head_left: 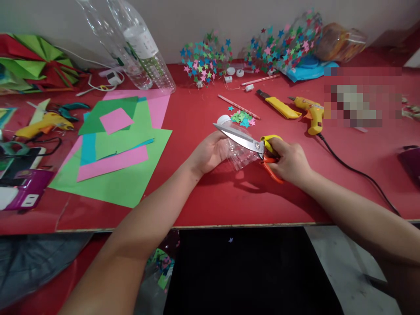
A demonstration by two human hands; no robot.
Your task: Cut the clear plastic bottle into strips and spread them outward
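Note:
My left hand is wrapped round a clear plastic bottle piece with a white cap at its far end. In my right hand are scissors with one yellow and one orange handle. The scissors' blades lie across the top of the clear piece and point left, toward the cap. From here I cannot tell whether the blades bite into the plastic. Just beyond the cap lies a small heap of paper stars in green, blue and pink.
A yellow cutter and a yellow glue gun, its cord trailing right, lie beyond my right hand. Coloured paper sheets spread to the left. Clear bottles and star-covered pieces stand along the wall. The red table's front edge is near me.

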